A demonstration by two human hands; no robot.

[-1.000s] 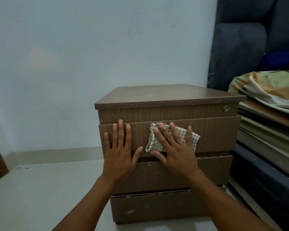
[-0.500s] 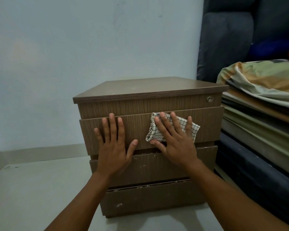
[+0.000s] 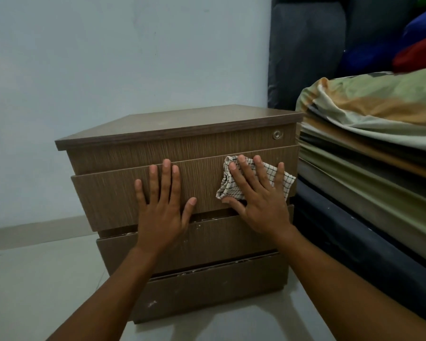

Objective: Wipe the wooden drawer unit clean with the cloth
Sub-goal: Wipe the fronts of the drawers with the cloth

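Note:
The brown wooden drawer unit [image 3: 123, 193] stands on the pale floor, with stacked drawer fronts and a small round lock [image 3: 277, 134] at its top right. My right hand [image 3: 258, 200] lies flat, fingers spread, pressing a crumpled white checked cloth [image 3: 228, 184] against the right part of the second drawer front, close to its right edge. My left hand [image 3: 164, 207] rests flat and bare on the same front near its middle, thumb out toward the right hand. Most of the cloth is hidden under my fingers.
A stack of folded mattresses and bedding [image 3: 369, 153] presses against the unit's right side. A dark upholstered piece [image 3: 305, 52] leans in the corner behind. A pale wall [image 3: 108, 57] stands behind and pale floor [image 3: 30, 286] lies to the left and front.
My right hand has slid the cloth to the right along the second drawer front, toward its right edge. My left hand now sits nearer the middle. The camera view turned left.

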